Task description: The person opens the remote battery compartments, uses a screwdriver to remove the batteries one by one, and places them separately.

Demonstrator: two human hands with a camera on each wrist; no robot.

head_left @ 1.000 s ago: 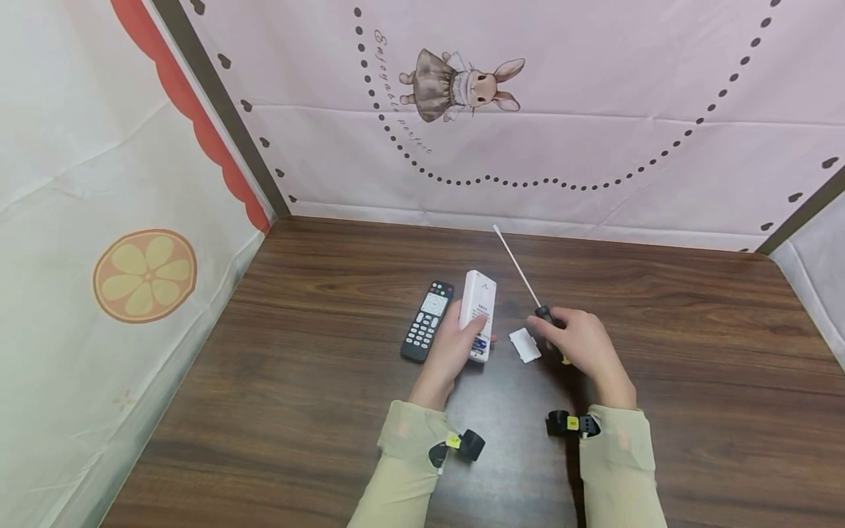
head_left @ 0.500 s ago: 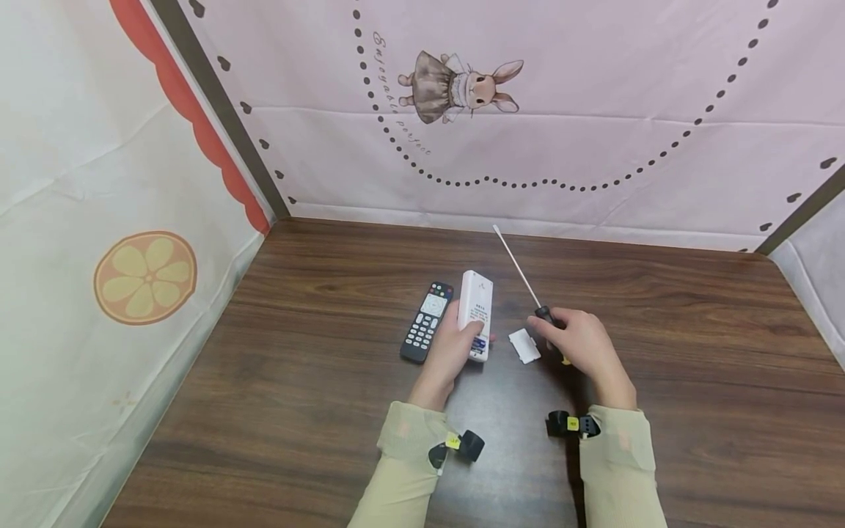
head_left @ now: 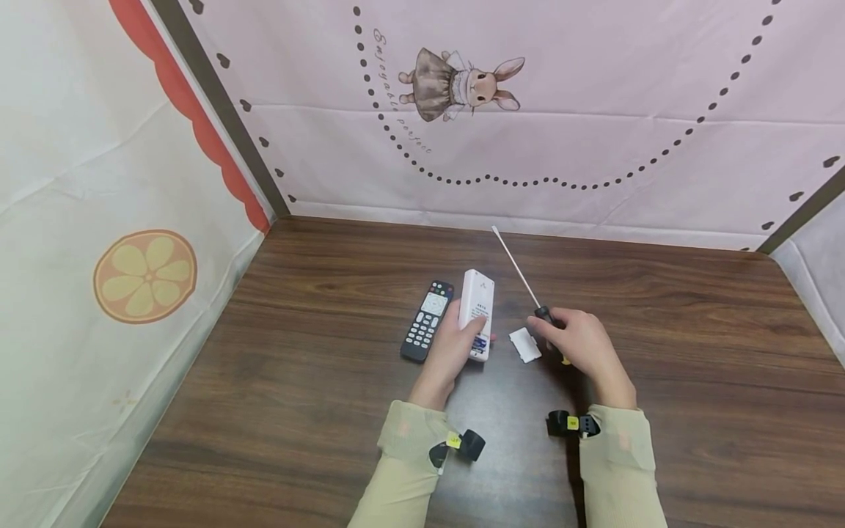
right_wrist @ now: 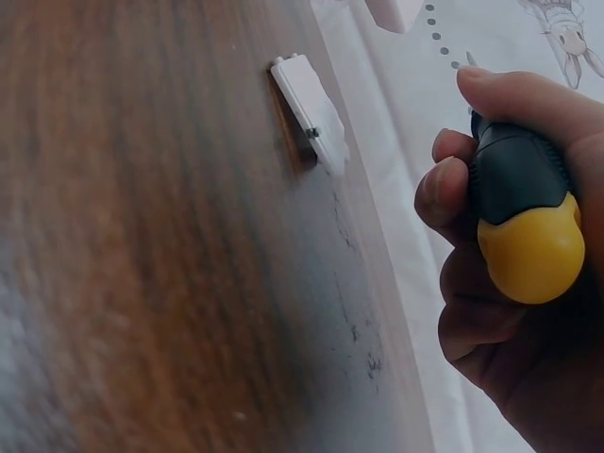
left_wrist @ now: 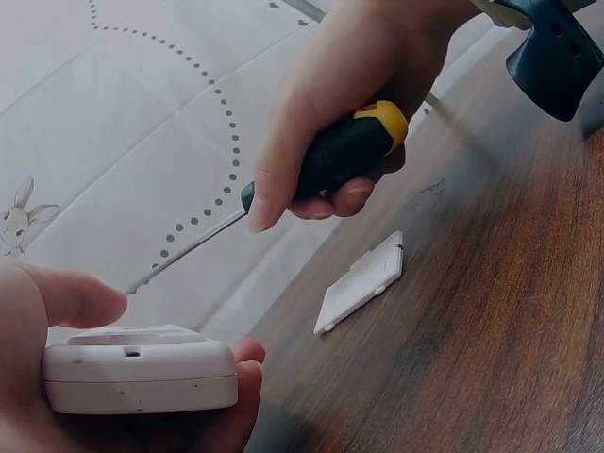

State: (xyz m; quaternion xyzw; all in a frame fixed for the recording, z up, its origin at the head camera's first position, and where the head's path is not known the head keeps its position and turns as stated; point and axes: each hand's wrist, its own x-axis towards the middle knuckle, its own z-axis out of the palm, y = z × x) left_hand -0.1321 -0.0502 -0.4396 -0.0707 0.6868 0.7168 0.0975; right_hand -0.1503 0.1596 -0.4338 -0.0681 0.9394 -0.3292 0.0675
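Note:
My left hand grips a white remote control, its back with printed text facing up and the thumb lying across it. Near its lower end the battery compartment is uncovered. In the left wrist view the remote's end faces the camera. My right hand holds a screwdriver by its black and yellow handle, fingers wrapped round it. The long metal shaft points away toward the back wall, apart from the remote. Between the hands a small white battery cover lies on the table.
A black remote control with white buttons lies just left of my left hand. The brown wooden table meets a pink printed cloth wall at the back and a white cloth wall on the left.
The white remote shifts very slightly in my left hand. Otherwise both hands, the screwdriver and the battery cover stay where they were.

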